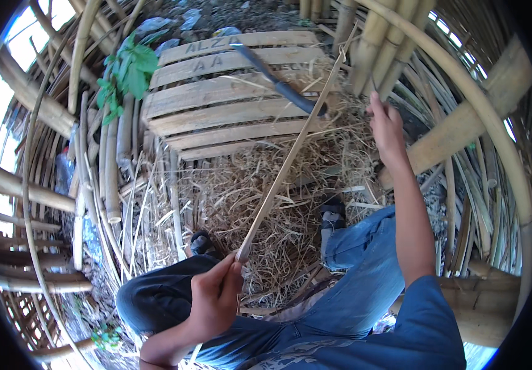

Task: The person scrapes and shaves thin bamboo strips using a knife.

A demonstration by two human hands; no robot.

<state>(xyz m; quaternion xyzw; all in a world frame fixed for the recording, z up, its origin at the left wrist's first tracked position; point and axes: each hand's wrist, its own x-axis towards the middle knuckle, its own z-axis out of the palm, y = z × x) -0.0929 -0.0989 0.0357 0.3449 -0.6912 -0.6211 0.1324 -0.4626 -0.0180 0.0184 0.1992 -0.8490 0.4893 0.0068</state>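
My left hand (215,296), low in the middle, is closed around the near end of a long bamboo strip (283,171). The strip slants up and away to the right, passing over the shavings and the right edge of a slatted wooden panel. My right hand (387,126) is raised at the upper right, apart from the strip, its fingers closed on a thin, dark, knife-like tool (373,84); only a narrow bit of it shows above the fingers. A curved, dark-handled blade (272,79) lies across the slatted wooden panel (216,102).
Bamboo shavings (260,228) cover the ground between my legs and feet. Thick bamboo poles (382,43) stand at the upper right, near a slanting wooden beam (457,139). A leafy green plant (127,74) grows left of the panel. More bamboo poles (112,166) line the left side.
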